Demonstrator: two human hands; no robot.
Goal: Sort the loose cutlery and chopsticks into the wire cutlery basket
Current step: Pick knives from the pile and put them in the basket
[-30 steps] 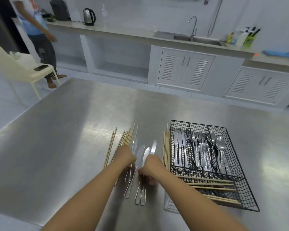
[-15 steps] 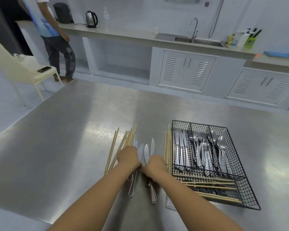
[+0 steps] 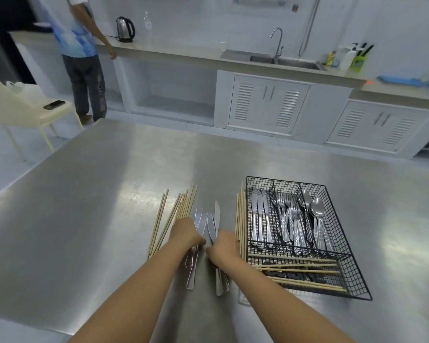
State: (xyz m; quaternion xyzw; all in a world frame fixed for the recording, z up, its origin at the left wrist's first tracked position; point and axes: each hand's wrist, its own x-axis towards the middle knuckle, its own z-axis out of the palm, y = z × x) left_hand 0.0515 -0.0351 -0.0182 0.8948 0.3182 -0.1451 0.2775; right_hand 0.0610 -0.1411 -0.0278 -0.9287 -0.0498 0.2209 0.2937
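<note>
Several loose steel knives [image 3: 208,221] lie side by side on the steel table [image 3: 109,194], blades pointing away from me. My left hand [image 3: 186,232] and my right hand [image 3: 224,247] are both closed on the knives at mid-length, pressing them together; the handles stick out below my wrists. A fan of wooden chopsticks [image 3: 174,216] lies left of the knives, and a second bunch of chopsticks [image 3: 240,219] lies against the left side of the black wire cutlery basket [image 3: 347,243]. The basket holds knives, forks and spoons in separate compartments, with chopsticks crosswise in front.
A person [image 3: 81,45] stands at the far counter at back left, beside a cream chair [image 3: 22,110] with a phone on it. A kettle [image 3: 125,29] and a sink [image 3: 282,59] are on the counter.
Both hands have drawn the scattered knives closer together into one bundle. The person at the back has walked right along the counter.
</note>
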